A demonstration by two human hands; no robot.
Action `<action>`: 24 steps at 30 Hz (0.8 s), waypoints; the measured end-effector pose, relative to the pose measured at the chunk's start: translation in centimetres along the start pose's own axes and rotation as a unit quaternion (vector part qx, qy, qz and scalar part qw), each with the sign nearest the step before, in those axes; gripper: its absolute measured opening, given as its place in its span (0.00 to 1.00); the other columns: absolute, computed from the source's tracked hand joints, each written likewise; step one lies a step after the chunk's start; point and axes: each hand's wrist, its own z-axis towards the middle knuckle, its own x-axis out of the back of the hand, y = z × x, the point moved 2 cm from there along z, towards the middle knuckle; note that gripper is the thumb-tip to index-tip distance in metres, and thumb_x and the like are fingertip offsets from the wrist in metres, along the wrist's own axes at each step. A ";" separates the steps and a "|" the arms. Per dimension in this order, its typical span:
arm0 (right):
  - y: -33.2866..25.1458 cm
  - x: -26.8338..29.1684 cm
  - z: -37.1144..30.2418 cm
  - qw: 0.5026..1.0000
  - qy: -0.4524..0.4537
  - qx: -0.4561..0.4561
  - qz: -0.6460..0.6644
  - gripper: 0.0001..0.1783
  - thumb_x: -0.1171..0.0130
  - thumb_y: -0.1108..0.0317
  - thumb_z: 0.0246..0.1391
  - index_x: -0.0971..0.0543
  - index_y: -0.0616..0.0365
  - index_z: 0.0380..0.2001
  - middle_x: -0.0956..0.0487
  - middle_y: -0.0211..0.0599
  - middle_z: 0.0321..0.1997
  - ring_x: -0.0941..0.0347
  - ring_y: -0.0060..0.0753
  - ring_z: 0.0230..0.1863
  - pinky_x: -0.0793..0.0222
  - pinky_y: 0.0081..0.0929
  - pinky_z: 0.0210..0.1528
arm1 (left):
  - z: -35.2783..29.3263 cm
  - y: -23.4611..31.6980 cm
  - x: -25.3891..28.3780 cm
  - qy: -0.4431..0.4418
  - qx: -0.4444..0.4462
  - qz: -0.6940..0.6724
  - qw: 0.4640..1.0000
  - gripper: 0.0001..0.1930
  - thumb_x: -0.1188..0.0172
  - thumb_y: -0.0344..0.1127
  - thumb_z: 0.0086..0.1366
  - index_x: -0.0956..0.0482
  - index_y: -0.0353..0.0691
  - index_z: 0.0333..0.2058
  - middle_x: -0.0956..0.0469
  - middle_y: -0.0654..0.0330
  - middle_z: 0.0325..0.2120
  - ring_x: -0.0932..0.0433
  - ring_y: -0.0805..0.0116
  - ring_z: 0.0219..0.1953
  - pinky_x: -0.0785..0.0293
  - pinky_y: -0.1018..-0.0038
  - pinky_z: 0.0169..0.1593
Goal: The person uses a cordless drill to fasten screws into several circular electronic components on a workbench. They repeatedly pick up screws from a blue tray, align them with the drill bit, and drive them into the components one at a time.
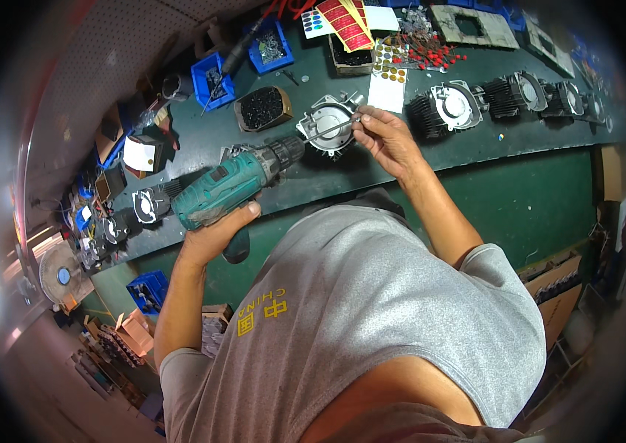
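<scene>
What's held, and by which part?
Left hand holds the drill by its handle. Right hand is at the bit tip; its hold is unclear.

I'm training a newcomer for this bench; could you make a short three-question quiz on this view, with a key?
1. Which hand holds the teal drill?
2. True or false: the right hand is on the drill's handle.
3. The bin nearest the brown box of small black parts is: A) red; B) blue; C) white.

Key:
1. The left hand.
2. False; its fingers are at the far end of the long bit.
3. B.
</scene>
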 end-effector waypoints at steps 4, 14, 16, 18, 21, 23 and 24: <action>-0.2 -0.3 -0.2 1.000 0.013 0.003 -0.011 0.14 0.40 0.78 0.63 0.23 0.70 0.50 0.17 0.46 0.43 0.16 0.35 0.41 0.14 0.27 0.47 | -0.2 -0.5 0.0 -0.003 0.002 -0.010 1.000 0.17 0.29 0.33 0.61 0.18 0.37 0.48 0.17 0.62 0.41 0.20 0.72 0.43 0.23 0.72 0.49; -1.7 -0.5 -0.9 0.989 -0.037 -0.044 -0.136 0.16 0.38 0.75 0.62 0.22 0.71 0.52 0.17 0.46 0.44 0.16 0.33 0.42 0.15 0.25 0.43 | -0.6 -2.2 1.1 -0.026 0.041 -0.070 0.996 0.16 0.29 0.32 0.60 0.17 0.37 0.47 0.16 0.62 0.40 0.19 0.73 0.41 0.22 0.73 0.46; -1.9 -2.0 -1.1 0.986 -0.012 -0.054 -0.156 0.15 0.38 0.74 0.62 0.21 0.71 0.50 0.16 0.44 0.40 0.16 0.30 0.39 0.15 0.23 0.39 | -0.7 -2.7 0.9 -0.007 0.030 -0.051 0.998 0.16 0.29 0.33 0.60 0.17 0.37 0.47 0.17 0.63 0.39 0.20 0.73 0.41 0.22 0.73 0.46; -1.9 -2.0 -0.5 0.958 0.027 0.043 -0.281 0.16 0.37 0.71 0.62 0.20 0.70 0.49 0.16 0.41 0.37 0.18 0.25 0.35 0.19 0.19 0.34 | -0.9 -3.5 0.6 0.007 0.028 -0.036 0.999 0.16 0.29 0.34 0.60 0.17 0.38 0.47 0.17 0.64 0.39 0.20 0.73 0.41 0.23 0.73 0.47; -2.0 -0.1 1.3 0.871 0.121 0.222 -0.420 0.16 0.34 0.68 0.58 0.17 0.67 0.47 0.17 0.34 0.33 0.22 0.20 0.30 0.27 0.17 0.31 | -1.0 -4.4 0.3 0.018 0.002 0.032 0.999 0.16 0.29 0.34 0.61 0.17 0.38 0.46 0.17 0.65 0.39 0.20 0.73 0.42 0.24 0.73 0.47; -1.9 1.2 3.0 0.812 0.106 0.311 -0.483 0.21 0.32 0.64 0.56 0.18 0.65 0.50 0.16 0.39 0.41 0.20 0.29 0.40 0.25 0.24 0.40 | -0.9 -5.1 -0.2 0.022 0.019 0.033 0.999 0.15 0.29 0.34 0.61 0.17 0.39 0.46 0.18 0.65 0.39 0.21 0.74 0.41 0.25 0.74 0.46; -1.7 1.4 3.8 0.792 0.086 0.325 -0.509 0.23 0.32 0.63 0.55 0.19 0.64 0.51 0.17 0.41 0.45 0.22 0.32 0.45 0.26 0.27 0.44 | -0.7 -5.2 -0.3 0.019 0.012 0.037 0.999 0.15 0.29 0.34 0.61 0.17 0.38 0.46 0.18 0.65 0.38 0.21 0.74 0.41 0.25 0.74 0.46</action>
